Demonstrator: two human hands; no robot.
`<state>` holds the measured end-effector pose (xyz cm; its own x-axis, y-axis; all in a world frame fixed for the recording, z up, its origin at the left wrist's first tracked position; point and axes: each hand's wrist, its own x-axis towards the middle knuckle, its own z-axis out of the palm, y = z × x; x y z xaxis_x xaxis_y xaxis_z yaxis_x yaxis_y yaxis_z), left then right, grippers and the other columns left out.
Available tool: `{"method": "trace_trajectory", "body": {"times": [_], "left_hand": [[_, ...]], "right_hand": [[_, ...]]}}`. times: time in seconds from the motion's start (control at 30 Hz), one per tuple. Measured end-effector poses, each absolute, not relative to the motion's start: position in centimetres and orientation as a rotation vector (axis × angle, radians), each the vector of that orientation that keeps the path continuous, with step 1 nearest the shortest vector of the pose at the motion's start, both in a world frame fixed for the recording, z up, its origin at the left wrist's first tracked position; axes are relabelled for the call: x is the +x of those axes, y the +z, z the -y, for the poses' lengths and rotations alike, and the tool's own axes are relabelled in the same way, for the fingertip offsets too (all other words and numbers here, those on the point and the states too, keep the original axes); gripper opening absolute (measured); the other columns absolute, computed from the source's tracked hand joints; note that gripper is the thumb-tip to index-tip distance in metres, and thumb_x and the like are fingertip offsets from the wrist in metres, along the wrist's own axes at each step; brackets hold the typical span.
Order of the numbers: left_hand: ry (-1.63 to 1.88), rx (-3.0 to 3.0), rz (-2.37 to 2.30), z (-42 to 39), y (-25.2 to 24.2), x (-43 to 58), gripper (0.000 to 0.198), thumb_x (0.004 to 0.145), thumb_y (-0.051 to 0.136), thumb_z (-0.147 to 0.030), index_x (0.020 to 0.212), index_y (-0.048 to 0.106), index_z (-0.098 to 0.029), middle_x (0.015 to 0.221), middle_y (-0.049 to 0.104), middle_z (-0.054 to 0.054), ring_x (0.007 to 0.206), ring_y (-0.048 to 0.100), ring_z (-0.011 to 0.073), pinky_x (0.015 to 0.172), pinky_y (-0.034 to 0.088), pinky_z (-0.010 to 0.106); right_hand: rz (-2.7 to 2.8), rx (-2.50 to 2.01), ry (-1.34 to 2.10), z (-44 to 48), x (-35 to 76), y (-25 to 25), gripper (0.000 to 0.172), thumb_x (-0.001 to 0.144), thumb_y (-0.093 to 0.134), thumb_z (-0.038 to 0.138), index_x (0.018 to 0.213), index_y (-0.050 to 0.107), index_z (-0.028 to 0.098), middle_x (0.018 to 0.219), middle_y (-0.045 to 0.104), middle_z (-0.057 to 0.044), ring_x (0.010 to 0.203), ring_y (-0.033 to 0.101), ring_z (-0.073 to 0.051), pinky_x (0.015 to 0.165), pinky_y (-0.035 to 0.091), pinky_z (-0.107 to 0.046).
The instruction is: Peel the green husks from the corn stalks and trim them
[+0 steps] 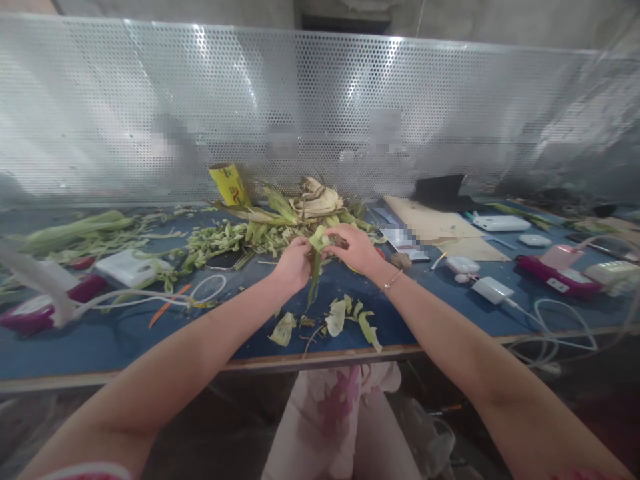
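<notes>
Over the middle of the blue table, my left hand (295,265) and my right hand (355,249) meet at a pale green leafy stalk (317,239). The left fingers are closed round its side, while the right fingertips pinch its pale upper part. A long green leaf (315,277) hangs down from it between the hands. Below them, near the front edge, lie peeled-off leaf scraps (336,317). Right behind my hands is a heap of green plant pieces (225,241), with dry, straw-coloured husks (316,200) on top.
A yellow tube (230,185) leans at the back before a perforated metal panel (340,87). Left are thick green stalks (75,230), a white device (131,267) and cables. To the right lie brown cardboard (430,223), a white charger (493,290) and a purple-based device (560,277).
</notes>
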<state>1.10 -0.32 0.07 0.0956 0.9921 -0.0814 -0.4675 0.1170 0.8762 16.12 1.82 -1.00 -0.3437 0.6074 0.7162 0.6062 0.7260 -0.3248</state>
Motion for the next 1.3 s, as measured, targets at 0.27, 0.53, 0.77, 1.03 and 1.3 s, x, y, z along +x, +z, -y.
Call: {"method": "trace_trajectory", "body": {"times": [0.27,0.53,0.77,1.03,1.3], "left_hand": [[1.286,0.837,-0.821,0.4,0.1,1.2,0.015,0.072,0.047,-0.005,0.067,0.041,-0.017,0.055,0.052,-0.002,0.055,0.057,0.0110,0.058,0.046,0.024],[1.280,0.807,-0.800,0.1,-0.2,1.0,0.015,0.073,0.047,-0.006,0.067,0.039,-0.017,0.056,0.052,-0.003,0.051,0.056,0.0102,0.050,0.041,0.021],[1.257,0.794,-0.807,0.1,-0.1,0.8,0.014,0.071,0.049,-0.008,0.068,0.039,-0.017,0.055,0.051,-0.002,0.054,0.059,0.0112,0.044,0.038,0.018],[1.308,0.800,-0.782,0.6,0.3,1.2,0.017,0.070,0.050,-0.006,0.065,0.038,-0.017,0.055,0.050,-0.003,0.060,0.060,0.0116,0.061,0.050,0.024],[1.335,0.868,-0.730,0.9,0.5,1.1,0.017,0.067,0.052,-0.010,0.066,0.037,-0.018,0.058,0.052,-0.003,0.062,0.060,0.0118,0.066,0.050,0.027]], "right_hand": [[1.995,-0.945,0.102,-1.6,15.9,-0.7,0.027,0.073,0.065,0.032,0.096,0.059,0.020,0.088,0.064,-0.004,0.067,0.054,-0.015,0.063,0.042,-0.027],[2.035,-0.814,-0.069,-2.1,16.2,-1.2,0.023,0.079,0.058,0.038,0.092,0.065,0.021,0.088,0.065,-0.005,0.082,0.058,-0.018,0.077,0.043,-0.032],[2.049,-0.785,-0.059,-1.6,16.0,-0.9,0.024,0.084,0.051,0.036,0.092,0.066,0.019,0.088,0.066,-0.007,0.084,0.059,-0.018,0.079,0.044,-0.033],[2.056,-0.800,-0.140,-1.1,15.9,-0.7,0.022,0.085,0.046,0.028,0.088,0.065,0.017,0.085,0.065,-0.008,0.082,0.057,-0.018,0.079,0.044,-0.032],[1.876,-0.909,-0.096,-1.0,15.6,-0.5,0.015,0.078,0.053,0.023,0.082,0.066,0.019,0.079,0.067,-0.005,0.074,0.059,-0.017,0.070,0.046,-0.030]]}}
